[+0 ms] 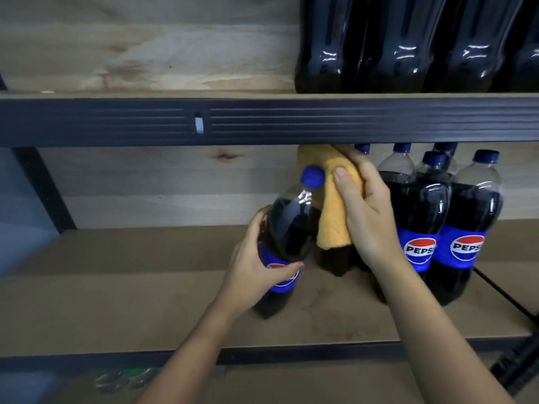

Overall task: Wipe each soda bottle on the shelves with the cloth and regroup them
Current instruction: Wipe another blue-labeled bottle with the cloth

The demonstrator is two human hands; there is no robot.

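The top shelf's bottles (408, 45) are cut off above their lower halves. A dark rail (262, 121) hides the cloth's (335, 211) upper edge and some caps of the bottle group (437, 217) at right. The right hand (361, 208) grips the yellow cloth, draped over a mostly hidden bottle (332, 258). The left hand (259, 266) wraps around a tilted bottle (291, 228) at its label, just left of the cloth, on the middle shelf (145, 287).

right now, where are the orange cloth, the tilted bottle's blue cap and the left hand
orange cloth (332, 220), head view, on the hanging fold
tilted bottle's blue cap (312, 177), head view, on the cap's side
left hand (256, 266), head view, on the back of the hand
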